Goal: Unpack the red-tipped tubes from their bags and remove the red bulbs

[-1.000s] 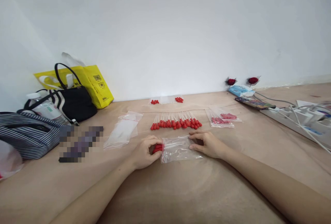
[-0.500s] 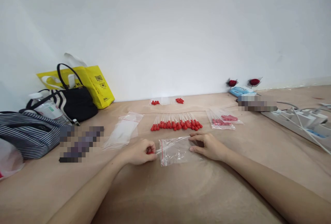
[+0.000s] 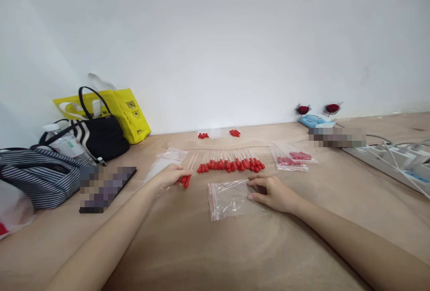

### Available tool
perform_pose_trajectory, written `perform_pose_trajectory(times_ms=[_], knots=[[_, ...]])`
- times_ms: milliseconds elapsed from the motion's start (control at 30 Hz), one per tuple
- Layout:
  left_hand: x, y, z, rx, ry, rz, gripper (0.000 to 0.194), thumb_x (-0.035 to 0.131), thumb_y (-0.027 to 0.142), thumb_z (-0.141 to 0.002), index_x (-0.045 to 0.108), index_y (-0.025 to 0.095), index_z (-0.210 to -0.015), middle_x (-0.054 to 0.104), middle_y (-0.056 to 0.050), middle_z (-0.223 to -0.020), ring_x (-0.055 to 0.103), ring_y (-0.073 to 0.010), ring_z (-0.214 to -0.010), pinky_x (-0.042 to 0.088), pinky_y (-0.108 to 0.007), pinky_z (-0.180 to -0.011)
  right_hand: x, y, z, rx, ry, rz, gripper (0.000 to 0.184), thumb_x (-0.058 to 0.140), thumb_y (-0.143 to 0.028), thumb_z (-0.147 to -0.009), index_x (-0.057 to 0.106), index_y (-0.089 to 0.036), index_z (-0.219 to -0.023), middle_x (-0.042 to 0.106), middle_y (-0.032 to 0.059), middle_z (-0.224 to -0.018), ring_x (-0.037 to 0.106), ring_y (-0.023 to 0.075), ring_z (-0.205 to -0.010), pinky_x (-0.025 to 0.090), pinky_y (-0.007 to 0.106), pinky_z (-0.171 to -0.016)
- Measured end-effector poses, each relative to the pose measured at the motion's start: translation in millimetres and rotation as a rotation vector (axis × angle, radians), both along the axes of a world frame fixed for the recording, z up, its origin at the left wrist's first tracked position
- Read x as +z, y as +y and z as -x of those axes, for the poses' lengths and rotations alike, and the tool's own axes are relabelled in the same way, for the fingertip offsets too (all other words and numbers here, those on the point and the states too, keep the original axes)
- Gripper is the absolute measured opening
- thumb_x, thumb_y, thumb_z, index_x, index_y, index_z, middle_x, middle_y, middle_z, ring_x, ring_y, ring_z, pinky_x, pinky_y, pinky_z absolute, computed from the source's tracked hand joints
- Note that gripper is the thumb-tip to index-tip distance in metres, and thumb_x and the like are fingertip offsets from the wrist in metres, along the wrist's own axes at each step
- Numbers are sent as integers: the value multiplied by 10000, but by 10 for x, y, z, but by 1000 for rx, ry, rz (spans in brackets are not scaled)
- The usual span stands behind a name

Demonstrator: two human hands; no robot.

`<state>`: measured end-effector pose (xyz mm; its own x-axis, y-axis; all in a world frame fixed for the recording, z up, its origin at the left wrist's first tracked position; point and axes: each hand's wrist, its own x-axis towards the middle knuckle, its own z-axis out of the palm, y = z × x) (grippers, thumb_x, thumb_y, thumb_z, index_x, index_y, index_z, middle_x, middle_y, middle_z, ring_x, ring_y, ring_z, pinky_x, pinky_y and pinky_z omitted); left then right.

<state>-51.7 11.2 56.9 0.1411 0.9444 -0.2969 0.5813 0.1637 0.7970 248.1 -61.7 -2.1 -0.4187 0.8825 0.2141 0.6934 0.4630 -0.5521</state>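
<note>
My left hand (image 3: 169, 176) is closed on a few red-bulbed clear droppers (image 3: 187, 178), held just left of the row of droppers (image 3: 231, 163) lying on the brown table. My right hand (image 3: 271, 190) rests with its fingers pressing the right end of an empty clear zip bag (image 3: 228, 197) with a red seal line, which lies flat in front of me. Under and behind my left hand lies a stack of empty zip bags (image 3: 168, 158).
Filled dropper bags (image 3: 290, 158) lie right of the row. Small red bulbs (image 3: 218, 134) sit near the wall. Left: a striped pouch (image 3: 36, 176), black handbag (image 3: 97, 134), yellow bag (image 3: 129, 111), a dark flat object (image 3: 107, 183). Right: a power strip with cables (image 3: 393, 158).
My left hand drew the red-bulbed droppers out of the zip bag's mouth and moved up and left toward the row. The right hand stayed on the bag, which now lies empty.
</note>
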Motion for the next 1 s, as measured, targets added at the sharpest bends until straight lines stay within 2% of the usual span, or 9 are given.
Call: perform_pose_trajectory(times_ms=[100, 167, 300, 567, 700, 833, 1000], knots=[[-83, 289, -282, 85, 28, -43, 327, 665, 411, -508, 486, 142, -456, 478, 30, -393, 437, -80, -405, 349, -199, -433, 1, 2, 0, 4, 4, -3, 374, 557, -401, -742, 616, -166, -1027, 549, 109, -1150, 553, 227, -978, 438, 338, -831], [-118, 447, -430, 90, 55, -49, 313, 651, 407, -526, 505, 141, -450, 453, 35, -354, 427, -78, -373, 326, -192, -398, 0, 3, 0, 1, 3, -6, 376, 560, -403, -739, 617, -166, -1026, 552, 110, -1144, 550, 225, -977, 434, 338, -837], [-169, 608, -583, 84, 125, -63, 326, 625, 401, -562, 509, 143, -401, 407, 28, -274, 392, -86, -304, 274, -199, -342, -2, 1, 2, -12, -9, -13, 398, 567, -406, -736, 610, -157, -1043, 556, 117, -1134, 533, 222, -998, 421, 334, -852], [-197, 627, -553, 60, 169, -126, 380, 630, 383, -588, 464, 155, -334, 427, 23, -276, 433, -99, -335, 366, -209, -388, 6, -3, 2, 0, 9, -25, 382, 569, -400, -735, 611, -168, -1036, 564, 113, -1122, 535, 227, -1001, 421, 342, -856], [-161, 625, -544, 98, 155, -126, 336, 641, 379, -593, 501, 146, -397, 510, 2, -358, 512, -125, -404, 425, -227, -444, 7, 3, -4, 8, 10, -26, 362, 577, -391, -732, 617, -177, -1022, 563, 107, -1120, 548, 226, -973, 431, 345, -838], [-143, 592, -505, 98, 151, -121, 324, 645, 385, -600, 520, 129, -445, 559, -29, -417, 528, -127, -410, 435, -235, -452, -2, 9, -12, 12, 16, -22, 370, 579, -392, -731, 615, -167, -1023, 563, 109, -1121, 554, 223, -962, 433, 336, -835], [-195, 532, -414, 105, 175, -250, 276, 616, 390, -630, 536, 136, -559, 550, 10, -437, 518, -102, -419, 406, -205, -451, -10, 6, -10, 5, 8, -30, 365, 566, -395, -740, 615, -165, -1019, 561, 109, -1126, 563, 219, -944, 441, 333, -818]])
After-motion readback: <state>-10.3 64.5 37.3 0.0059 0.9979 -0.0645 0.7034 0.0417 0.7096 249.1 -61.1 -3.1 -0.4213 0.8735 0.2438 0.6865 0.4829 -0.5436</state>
